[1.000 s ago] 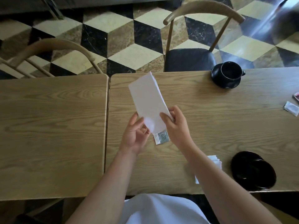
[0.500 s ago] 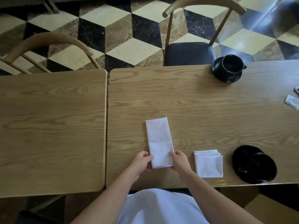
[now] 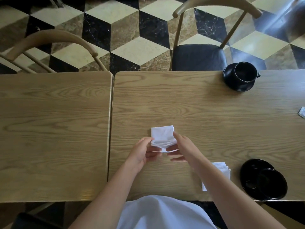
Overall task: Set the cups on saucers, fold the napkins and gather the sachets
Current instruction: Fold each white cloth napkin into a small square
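While both hands fold the napkin (image 3: 162, 136), bare table (image 3: 198, 109) lies beyond.

One cup (image 3: 245, 72), two tables (image 3: 198, 104), two chairs (image 3: 198, 57).

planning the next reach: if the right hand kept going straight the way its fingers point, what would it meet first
The right hand points up-left across the white napkin it is folding, so that comes first. Beyond it, only bare wooden table as far as the frame shows; height is unclear.
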`<state>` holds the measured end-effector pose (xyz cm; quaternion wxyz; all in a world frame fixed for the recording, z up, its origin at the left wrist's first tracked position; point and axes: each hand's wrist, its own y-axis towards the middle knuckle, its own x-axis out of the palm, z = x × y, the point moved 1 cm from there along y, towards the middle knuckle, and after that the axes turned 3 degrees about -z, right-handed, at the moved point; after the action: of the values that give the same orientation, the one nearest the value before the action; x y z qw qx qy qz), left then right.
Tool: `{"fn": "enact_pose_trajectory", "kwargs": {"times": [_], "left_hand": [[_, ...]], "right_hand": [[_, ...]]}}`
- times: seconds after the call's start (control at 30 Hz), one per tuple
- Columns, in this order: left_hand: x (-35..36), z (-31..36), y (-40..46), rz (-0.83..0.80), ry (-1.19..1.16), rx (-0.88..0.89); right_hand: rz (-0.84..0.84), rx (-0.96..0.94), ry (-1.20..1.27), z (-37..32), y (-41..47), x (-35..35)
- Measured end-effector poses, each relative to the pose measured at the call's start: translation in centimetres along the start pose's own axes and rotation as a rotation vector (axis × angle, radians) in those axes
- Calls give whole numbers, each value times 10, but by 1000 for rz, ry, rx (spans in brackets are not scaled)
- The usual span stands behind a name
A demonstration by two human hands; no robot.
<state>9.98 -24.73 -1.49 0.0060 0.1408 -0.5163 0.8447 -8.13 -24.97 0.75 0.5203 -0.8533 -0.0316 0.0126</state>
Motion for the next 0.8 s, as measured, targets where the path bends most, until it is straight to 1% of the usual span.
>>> {"fn": "enact_pose_trajectory", "kwargs": {"times": [0.07, 0.17, 0.3, 0.33, 0.37, 0.43, 0.47, 0.5, 0.53, 0.6, 0.67, 0.73, 0.8], "left_hand": [[4, 15, 8, 7, 27, -7], [13, 31, 22, 27, 64, -21], [19, 44, 39, 97, 162, -41], [20, 44, 44, 140, 243, -9], [20, 42, 48, 192, 374, 39], [18, 36, 50, 259, 774, 160], [18, 31, 49, 261, 986, 238], [17, 26, 45, 244, 1167, 336], [17, 21, 41, 211, 1315, 444], [18, 16, 33, 122, 1530, 602], [23, 13, 29, 24, 1701, 621], [27, 11, 31, -62, 1814, 559], [30, 15, 35, -56, 1823, 495]], "right_hand": [[2, -15, -43, -15, 11, 2], [9, -10, -42, -32, 30, 4], [33, 7, -66, -39, 55, 4], [48, -4, -40, -38, 60, 4], [58, -10, 11, -37, 64, 4], [51, -16, 98, -34, 67, 3], [44, -28, 96, -32, 67, 3], [58, -66, 36, -29, 65, 2], [96, -136, -98, -25, 62, 1], [194, -307, -487, -22, 53, -1], [213, -430, -774, -19, 42, 1], [156, -511, -917, -14, 34, 6], [90, -588, -1058, -8, 36, 11]]}}
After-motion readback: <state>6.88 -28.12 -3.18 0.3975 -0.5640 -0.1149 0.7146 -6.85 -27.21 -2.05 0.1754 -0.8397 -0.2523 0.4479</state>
